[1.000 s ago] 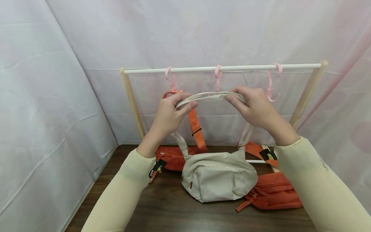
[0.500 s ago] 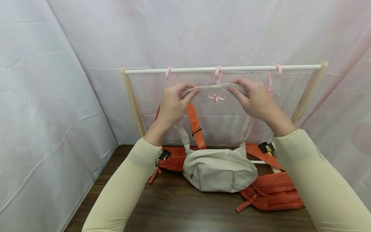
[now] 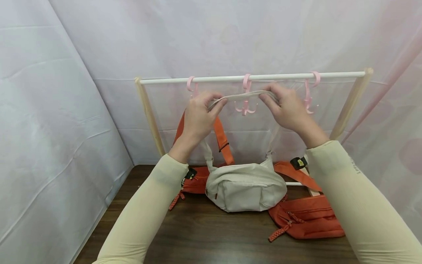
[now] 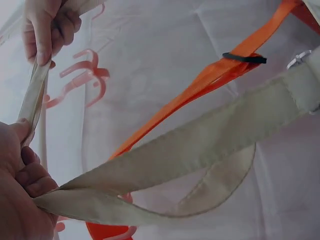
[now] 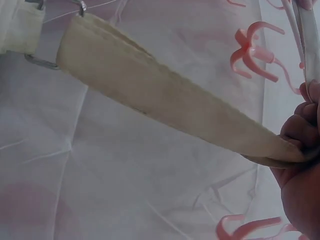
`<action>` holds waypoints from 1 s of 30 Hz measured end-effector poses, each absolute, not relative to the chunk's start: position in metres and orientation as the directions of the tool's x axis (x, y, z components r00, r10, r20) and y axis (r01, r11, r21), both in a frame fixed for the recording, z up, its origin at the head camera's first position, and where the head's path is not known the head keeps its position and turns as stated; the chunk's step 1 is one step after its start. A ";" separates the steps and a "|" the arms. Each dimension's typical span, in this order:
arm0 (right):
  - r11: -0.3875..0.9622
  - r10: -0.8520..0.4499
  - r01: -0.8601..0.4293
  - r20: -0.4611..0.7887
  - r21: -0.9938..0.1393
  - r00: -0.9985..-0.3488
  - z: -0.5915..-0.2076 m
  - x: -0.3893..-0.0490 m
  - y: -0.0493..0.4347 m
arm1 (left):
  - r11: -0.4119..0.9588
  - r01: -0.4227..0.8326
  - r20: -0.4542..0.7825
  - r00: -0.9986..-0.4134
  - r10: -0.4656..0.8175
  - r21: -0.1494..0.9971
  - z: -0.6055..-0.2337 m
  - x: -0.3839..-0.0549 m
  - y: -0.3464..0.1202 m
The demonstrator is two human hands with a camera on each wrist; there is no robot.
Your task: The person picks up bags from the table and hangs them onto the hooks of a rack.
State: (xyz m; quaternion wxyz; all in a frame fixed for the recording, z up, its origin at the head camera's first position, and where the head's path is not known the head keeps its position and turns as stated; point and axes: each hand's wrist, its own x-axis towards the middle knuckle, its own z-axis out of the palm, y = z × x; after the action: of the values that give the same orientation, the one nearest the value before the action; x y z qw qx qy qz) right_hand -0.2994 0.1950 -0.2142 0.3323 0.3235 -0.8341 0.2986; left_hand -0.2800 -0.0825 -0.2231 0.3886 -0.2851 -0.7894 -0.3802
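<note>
A cream waist bag (image 3: 245,189) hangs by its strap from both hands, in front of the rack. My left hand (image 3: 199,113) pinches the strap (image 3: 240,96) on the left, thumb toward me. On the right, my right hand (image 3: 288,108) pinches the same strap, so a short span stretches between them. Just behind that span is the middle pink hook (image 3: 245,108), its prongs below the strap. In the left wrist view, the cream strap (image 4: 200,145) runs folded from the left palm to a metal buckle. The right wrist view has the strap (image 5: 165,100) running into the curled right fingers.
A white rail (image 3: 217,79) on wooden posts crosses the back. More pink hooks hang left and right (image 3: 307,97). An orange strap (image 3: 222,141) rises from a red bag (image 3: 197,185) behind the left forearm. Another red bag (image 3: 308,218) lies on the brown table (image 3: 197,238).
Both hands have lifted the strap higher and toward the middle hook. The cream bag has risen with it, and the hook's prongs now show below the strap.
</note>
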 end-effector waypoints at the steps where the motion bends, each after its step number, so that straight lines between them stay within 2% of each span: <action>1: 0.613 -0.335 -0.735 0.747 -0.291 -0.575 -0.216 -0.301 0.195 | 0.556 0.737 0.823 -0.546 0.154 0.385 -0.224 -0.280 -0.082; 5: 0.611 -0.314 -0.721 0.735 -0.328 -0.600 -0.221 -0.306 0.196 | 0.580 0.719 0.810 -0.564 0.163 0.383 -0.229 -0.283 -0.078; 16: 0.616 -0.321 -0.685 0.669 -0.390 -0.670 -0.231 -0.317 0.196 | 0.600 0.725 0.831 -0.529 0.173 0.336 -0.242 -0.290 -0.074; 30: 0.610 -0.358 -0.663 0.594 -0.435 -0.720 -0.241 -0.322 0.194 | 0.606 0.684 0.794 -0.592 0.136 0.405 -0.258 -0.294 -0.076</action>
State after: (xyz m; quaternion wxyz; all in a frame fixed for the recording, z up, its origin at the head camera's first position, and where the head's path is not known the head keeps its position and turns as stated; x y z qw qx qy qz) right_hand -0.3219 0.1943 -0.2409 0.2310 0.2943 -0.8669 0.3294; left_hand -0.2937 -0.0755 -0.2575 0.3750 -0.2520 -0.8140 -0.3652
